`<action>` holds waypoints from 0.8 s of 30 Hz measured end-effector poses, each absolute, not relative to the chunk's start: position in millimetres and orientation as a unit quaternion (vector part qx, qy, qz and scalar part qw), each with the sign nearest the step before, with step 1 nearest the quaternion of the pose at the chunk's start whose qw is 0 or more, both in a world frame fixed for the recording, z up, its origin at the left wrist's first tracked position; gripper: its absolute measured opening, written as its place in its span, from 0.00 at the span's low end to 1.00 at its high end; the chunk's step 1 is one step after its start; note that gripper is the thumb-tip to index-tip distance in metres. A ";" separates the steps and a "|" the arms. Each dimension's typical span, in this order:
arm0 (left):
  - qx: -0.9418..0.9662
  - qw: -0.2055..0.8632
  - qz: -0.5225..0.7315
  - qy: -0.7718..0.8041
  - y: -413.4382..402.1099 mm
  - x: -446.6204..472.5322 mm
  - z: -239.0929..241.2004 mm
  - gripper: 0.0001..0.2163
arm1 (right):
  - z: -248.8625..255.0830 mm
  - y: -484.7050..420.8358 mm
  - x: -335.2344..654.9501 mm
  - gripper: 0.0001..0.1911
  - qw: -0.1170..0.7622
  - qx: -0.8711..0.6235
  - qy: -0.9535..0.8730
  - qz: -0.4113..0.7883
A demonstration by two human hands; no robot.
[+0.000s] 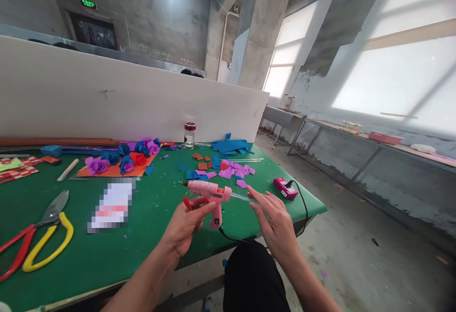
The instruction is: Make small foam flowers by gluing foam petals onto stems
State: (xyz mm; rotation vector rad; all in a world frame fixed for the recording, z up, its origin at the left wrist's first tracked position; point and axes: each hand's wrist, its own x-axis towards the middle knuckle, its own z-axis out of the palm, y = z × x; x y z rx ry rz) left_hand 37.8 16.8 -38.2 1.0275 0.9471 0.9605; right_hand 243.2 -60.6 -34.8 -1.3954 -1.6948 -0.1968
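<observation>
My left hand [185, 224] grips a pink hot glue gun [208, 192] by its handle and red trigger, nozzle pointing left, above the green table [142, 236]. A clear glue stick [239, 196] juts from the gun's rear. My right hand [272, 217] is at that stick with fingers stretched out, fingertips touching or almost touching its end. A black cord runs from the gun's handle down past my lap.
Foam petals [228, 169] in purple, blue and orange lie scattered behind the gun. Finished foam roses [124, 160] rest on an orange sheet. Yellow-and-red-handled shears [39, 236] lie left. A small glass jar [189, 135], a pink plug box [285, 187], and a white partition [124, 98] stand behind.
</observation>
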 end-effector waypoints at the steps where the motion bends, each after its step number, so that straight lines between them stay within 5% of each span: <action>1: 0.469 0.657 0.419 0.416 16.3 37.9 -38.6 0.20 | -33.7 -57.5 246.3 0.17 0.442 -0.563 -0.696 -0.057; 10: 0.510 0.643 0.398 0.410 11.3 39.8 -44.2 0.18 | -31.3 -59.4 240.8 0.13 0.456 -0.549 -0.694 0.092; 24: 0.565 0.635 0.370 0.375 13.9 31.5 -36.0 0.17 | -23.9 -59.3 239.7 0.13 0.455 -0.558 -0.686 0.102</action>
